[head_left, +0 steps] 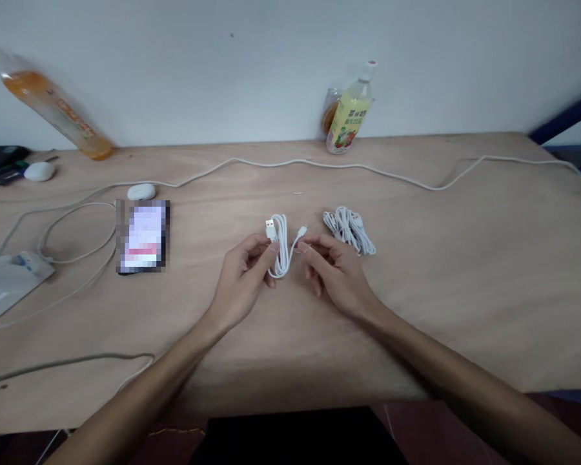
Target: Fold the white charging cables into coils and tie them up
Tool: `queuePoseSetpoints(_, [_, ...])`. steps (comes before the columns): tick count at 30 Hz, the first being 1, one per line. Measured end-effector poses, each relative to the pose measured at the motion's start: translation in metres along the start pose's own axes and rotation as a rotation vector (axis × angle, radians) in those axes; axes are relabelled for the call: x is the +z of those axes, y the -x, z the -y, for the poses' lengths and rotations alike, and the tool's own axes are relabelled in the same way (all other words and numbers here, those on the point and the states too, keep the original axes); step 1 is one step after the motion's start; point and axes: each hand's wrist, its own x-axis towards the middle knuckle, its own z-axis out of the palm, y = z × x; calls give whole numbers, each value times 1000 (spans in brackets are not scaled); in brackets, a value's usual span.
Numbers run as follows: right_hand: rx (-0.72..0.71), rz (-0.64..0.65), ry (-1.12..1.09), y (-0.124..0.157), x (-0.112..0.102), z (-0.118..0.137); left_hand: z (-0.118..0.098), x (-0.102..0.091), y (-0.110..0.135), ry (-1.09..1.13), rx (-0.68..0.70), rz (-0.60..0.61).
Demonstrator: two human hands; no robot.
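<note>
A folded white USB cable (281,248) lies on the wooden table (416,310) between my hands. My left hand (244,278) pinches it near the end with the USB plug (270,228). My right hand (332,271) pinches the strand that leads to the small plug (302,231). A second coiled white cable (349,229) rests just beyond my right hand, untouched.
A phone (142,236) and a white earbud case (141,191) lie to the left. A long white cord (319,165) runs across the back. A yellow drink bottle (348,113) stands by the wall, an orange bottle (53,110) leans at far left. A power strip (10,278) and a white mouse (39,171) sit at the left edge.
</note>
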Motion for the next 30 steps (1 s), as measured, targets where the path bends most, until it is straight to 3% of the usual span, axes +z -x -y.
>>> queuePoseSetpoints(4, [5, 48, -131, -1, 2, 2, -5, 6, 5, 67, -35, 70])
queuePoseSetpoints(13, [-44, -11, -136, -1, 1, 4, 1, 5, 6, 59, -14, 116])
queuePoseSetpoints(21, [-66, -14, -140, 1, 2, 4, 10, 4, 7, 42, -21, 16])
queuePoseSetpoints(30, [-93, -68, -36, 0, -2, -2, 15, 0, 2, -114, 98, -97])
